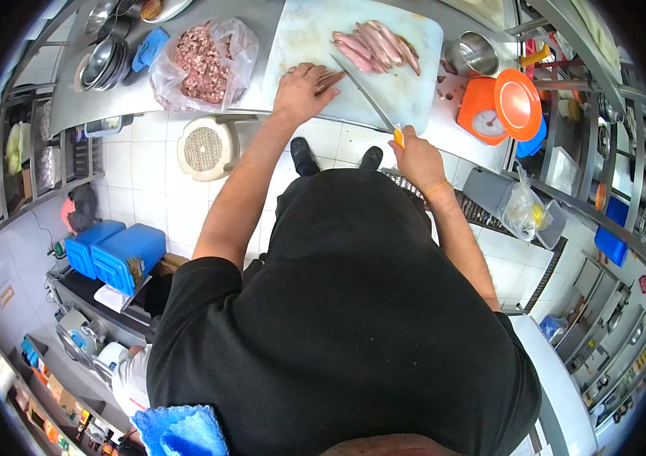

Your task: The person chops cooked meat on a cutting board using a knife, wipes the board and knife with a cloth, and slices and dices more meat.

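Observation:
My left hand [304, 93] rests near the front left of the white cutting board [300, 38], its fingers closed over a strip of meat [328, 81]. In my right hand [419, 158] is the yellow handle of a knife [368, 95], at the board's front edge. The blade slants up and left, its tip near the meat strips [376, 45] piled at the back of the board. Left of the board lies a clear plastic bag [245, 57] of chopped meat [203, 72].
Right of the board stand a metal pot [472, 55] and an orange scale [482, 110]. Metal bowls [104, 64] and a blue cloth [150, 49] lie at the left. Below the counter is a stool [205, 148]. Part of another person [133, 378] shows at lower left.

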A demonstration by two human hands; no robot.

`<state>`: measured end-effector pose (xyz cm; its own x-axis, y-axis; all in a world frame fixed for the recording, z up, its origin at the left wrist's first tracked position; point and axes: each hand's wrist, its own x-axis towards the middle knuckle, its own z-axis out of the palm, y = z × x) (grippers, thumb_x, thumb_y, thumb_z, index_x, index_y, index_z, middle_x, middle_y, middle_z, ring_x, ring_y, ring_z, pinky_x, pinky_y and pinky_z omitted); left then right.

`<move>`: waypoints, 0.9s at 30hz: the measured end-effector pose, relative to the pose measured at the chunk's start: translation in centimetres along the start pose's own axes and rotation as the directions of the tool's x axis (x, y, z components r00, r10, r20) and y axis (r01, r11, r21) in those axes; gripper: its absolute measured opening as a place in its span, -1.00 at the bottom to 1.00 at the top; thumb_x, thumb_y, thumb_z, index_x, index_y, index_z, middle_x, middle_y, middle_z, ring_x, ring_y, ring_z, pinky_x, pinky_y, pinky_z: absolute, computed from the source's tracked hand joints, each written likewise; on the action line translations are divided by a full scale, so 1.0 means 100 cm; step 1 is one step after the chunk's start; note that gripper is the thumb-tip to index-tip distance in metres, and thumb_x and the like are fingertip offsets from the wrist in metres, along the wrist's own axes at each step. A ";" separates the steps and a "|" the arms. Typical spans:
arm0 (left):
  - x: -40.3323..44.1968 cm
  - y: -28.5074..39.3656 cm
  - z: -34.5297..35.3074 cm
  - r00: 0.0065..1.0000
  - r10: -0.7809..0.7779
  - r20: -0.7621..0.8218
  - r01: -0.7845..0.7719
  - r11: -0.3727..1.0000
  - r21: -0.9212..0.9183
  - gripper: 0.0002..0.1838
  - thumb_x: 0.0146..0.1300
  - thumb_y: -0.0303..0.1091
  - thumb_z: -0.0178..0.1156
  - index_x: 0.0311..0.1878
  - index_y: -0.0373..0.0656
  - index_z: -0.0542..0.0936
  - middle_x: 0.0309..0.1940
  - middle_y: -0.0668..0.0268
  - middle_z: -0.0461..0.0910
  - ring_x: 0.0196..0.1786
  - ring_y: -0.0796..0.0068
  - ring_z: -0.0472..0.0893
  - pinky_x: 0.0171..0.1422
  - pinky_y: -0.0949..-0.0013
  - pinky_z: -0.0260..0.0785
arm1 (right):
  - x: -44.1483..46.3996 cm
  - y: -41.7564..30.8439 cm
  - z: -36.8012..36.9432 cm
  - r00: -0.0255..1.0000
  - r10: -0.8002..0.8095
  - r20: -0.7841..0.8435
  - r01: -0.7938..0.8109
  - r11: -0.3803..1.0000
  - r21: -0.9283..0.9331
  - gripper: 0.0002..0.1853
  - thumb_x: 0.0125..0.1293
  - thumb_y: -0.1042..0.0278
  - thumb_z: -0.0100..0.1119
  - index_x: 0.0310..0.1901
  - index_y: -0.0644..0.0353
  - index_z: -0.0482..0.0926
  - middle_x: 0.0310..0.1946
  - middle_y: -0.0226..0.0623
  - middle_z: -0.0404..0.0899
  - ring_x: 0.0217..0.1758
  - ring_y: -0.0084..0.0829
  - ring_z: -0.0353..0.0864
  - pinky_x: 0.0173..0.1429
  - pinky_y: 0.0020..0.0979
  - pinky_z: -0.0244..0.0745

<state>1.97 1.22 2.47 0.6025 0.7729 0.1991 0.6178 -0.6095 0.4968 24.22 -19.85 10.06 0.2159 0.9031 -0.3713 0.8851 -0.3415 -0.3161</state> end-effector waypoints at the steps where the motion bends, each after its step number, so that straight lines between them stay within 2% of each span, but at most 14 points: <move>1: -0.001 0.002 0.002 0.999 0.000 -0.035 0.000 1.000 0.005 -0.56 0.36 -0.03 0.41 0.17 -0.10 0.73 0.06 0.12 0.72 0.23 -0.02 0.65 0.36 -0.08 0.47 | 0.002 -0.003 -0.002 1.000 0.001 0.004 -0.001 1.000 0.000 -0.58 0.57 0.04 0.23 0.05 0.32 0.48 -0.35 0.13 0.76 -0.23 0.18 0.80 -0.12 0.12 0.68; 3: -0.004 0.005 0.009 0.995 0.002 -0.104 -0.001 1.000 0.015 -0.60 0.38 -0.05 0.39 0.15 -0.08 0.72 0.05 0.15 0.72 0.23 0.00 0.64 0.33 -0.10 0.45 | 0.010 -0.009 -0.002 1.000 -0.019 -0.006 0.019 1.000 0.008 -0.58 0.57 0.04 0.23 0.05 0.32 0.48 -0.34 0.14 0.76 -0.21 0.19 0.80 -0.09 0.12 0.68; 6: 0.001 0.007 0.024 0.977 -0.083 -0.196 0.083 0.997 -0.010 -0.73 0.42 -0.12 0.34 0.05 -0.05 0.73 0.02 0.21 0.72 0.17 0.02 0.65 0.27 -0.10 0.43 | 0.026 -0.020 -0.003 1.000 -0.028 -0.008 0.028 1.000 0.008 -0.58 0.58 0.03 0.22 0.05 0.31 0.49 -0.31 0.14 0.77 -0.19 0.19 0.81 -0.05 0.13 0.68; 9: 0.002 0.008 0.033 0.979 -0.078 -0.187 0.083 0.996 0.020 -0.80 0.44 -0.18 0.32 -0.02 -0.03 0.72 0.00 0.25 0.72 0.11 0.03 0.65 0.23 -0.10 0.41 | 0.039 -0.031 -0.010 1.000 -0.026 0.010 0.026 1.000 -0.001 -0.57 0.59 0.01 0.21 0.06 0.31 0.50 -0.28 0.16 0.78 -0.16 0.19 0.81 -0.02 0.14 0.67; 15: 0.002 0.006 0.045 0.953 0.004 -0.302 0.018 0.997 0.072 -0.87 0.40 -0.22 0.33 -0.11 -0.02 0.72 -0.06 0.29 0.72 0.09 0.11 0.64 0.20 -0.07 0.42 | 0.053 -0.034 -0.006 0.998 -0.026 0.062 0.024 0.999 0.027 -0.55 0.60 0.00 0.19 0.07 0.33 0.50 -0.25 0.17 0.78 -0.13 0.20 0.81 -0.01 0.14 0.67; 19: 0.000 0.007 0.045 0.960 0.019 -0.280 0.012 0.994 0.109 -0.88 0.40 -0.24 0.36 -0.08 0.01 0.74 -0.05 0.34 0.73 0.06 0.10 0.65 0.15 -0.07 0.43 | 0.078 -0.033 0.023 0.999 -0.024 0.040 0.022 0.998 0.061 -0.54 0.61 0.00 0.17 0.08 0.36 0.50 -0.23 0.20 0.78 -0.11 0.22 0.81 0.00 0.14 0.67; 21: 0.001 0.004 0.045 0.958 0.037 -0.283 -0.005 0.994 0.113 -0.88 0.41 -0.24 0.36 -0.08 0.02 0.74 -0.05 0.35 0.74 0.07 0.11 0.65 0.14 -0.07 0.44 | 0.102 -0.039 0.028 0.997 -0.076 0.006 0.075 0.995 0.067 -0.53 0.61 0.00 0.17 0.09 0.38 0.51 -0.21 0.21 0.78 -0.09 0.22 0.81 0.02 0.14 0.67; 27: 0.000 0.003 0.043 0.952 -0.013 -0.306 0.011 1.000 -0.009 -0.89 0.40 -0.24 0.34 -0.14 -0.02 0.72 -0.08 0.29 0.72 0.10 0.12 0.63 0.22 -0.06 0.39 | 0.144 -0.062 0.003 0.989 -0.149 0.018 0.147 0.986 0.078 -0.51 0.59 0.02 0.18 0.14 0.41 0.52 -0.13 0.21 0.78 0.00 0.20 0.80 0.11 0.11 0.66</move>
<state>4.29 0.29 -0.99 0.4104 0.7977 0.4418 0.6197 -0.5994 0.5066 21.74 -4.81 6.39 0.0742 0.9389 -0.3361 0.8722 -0.2245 -0.4346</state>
